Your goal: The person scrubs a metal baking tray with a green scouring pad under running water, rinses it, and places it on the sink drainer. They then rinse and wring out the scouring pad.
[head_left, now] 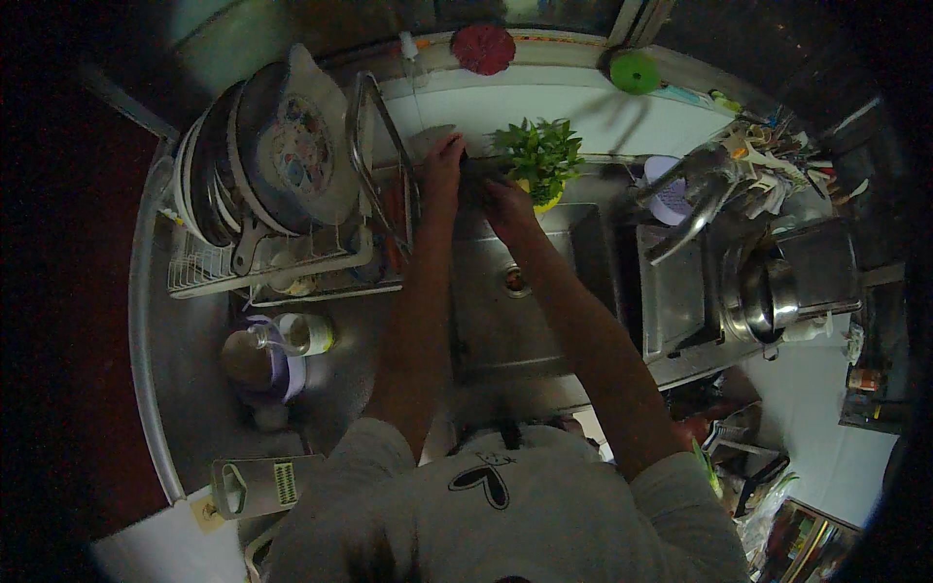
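Both arms reach forward over the stainless steel sink [485, 321] to its back edge. My left hand [442, 171] is at the back left, fingers curled beside a dark thing [474, 178] too dim to name. A grey, blade-like shape shows just behind these fingers; whether it is an object or a shadow cannot be told. My right hand [510, 210] is lower and to the right, its fingertips at the same dark thing. What either hand grips is hidden. Close to the right hand stands a leafy green plant [541, 149] in a yellow pot [550, 201].
Left, a dish rack [277, 273] holds pans and a patterned plate [302, 146]. A glass jar [302, 334] stands below it. Right are the faucet [689, 226], a lilac container [665, 189], a metal tray [672, 291] and steel bowls [780, 299]. A grater [266, 484] lies front left.
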`<state>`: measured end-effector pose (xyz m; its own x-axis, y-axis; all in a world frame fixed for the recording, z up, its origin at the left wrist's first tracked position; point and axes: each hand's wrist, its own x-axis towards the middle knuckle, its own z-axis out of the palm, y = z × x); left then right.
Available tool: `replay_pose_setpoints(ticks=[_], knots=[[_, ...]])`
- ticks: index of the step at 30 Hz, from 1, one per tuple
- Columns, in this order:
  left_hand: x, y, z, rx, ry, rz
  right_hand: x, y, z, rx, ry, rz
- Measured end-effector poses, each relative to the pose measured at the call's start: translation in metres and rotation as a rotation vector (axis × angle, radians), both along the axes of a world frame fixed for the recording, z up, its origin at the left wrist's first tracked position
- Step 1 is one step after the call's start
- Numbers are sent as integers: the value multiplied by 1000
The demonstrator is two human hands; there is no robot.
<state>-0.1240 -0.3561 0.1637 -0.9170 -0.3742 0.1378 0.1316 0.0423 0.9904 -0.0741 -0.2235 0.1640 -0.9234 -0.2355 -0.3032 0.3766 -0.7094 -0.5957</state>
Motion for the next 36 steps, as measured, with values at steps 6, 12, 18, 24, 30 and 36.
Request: replay_pose_setpoints(ticks=[6, 12, 18, 24, 30, 36], knots=[[5, 0, -3, 47, -14, -28, -6, -11, -15, -5, -57, 6], [-1, -2, -17, -247, 11, 4, -9, -5, -24, -98, 83, -49], [5, -3, -19, -374, 100, 63, -3, 18, -20, -178, 130, 133], [25, 11, 10, -938, 123, 386, 62, 82, 0, -149, 70, 37], [127, 84, 59, -137, 37, -358, 145, 144, 41, 69, -38, -126], [183, 154, 57, -458, -114, -629, 187, 149, 44, 49, 71, -358]])
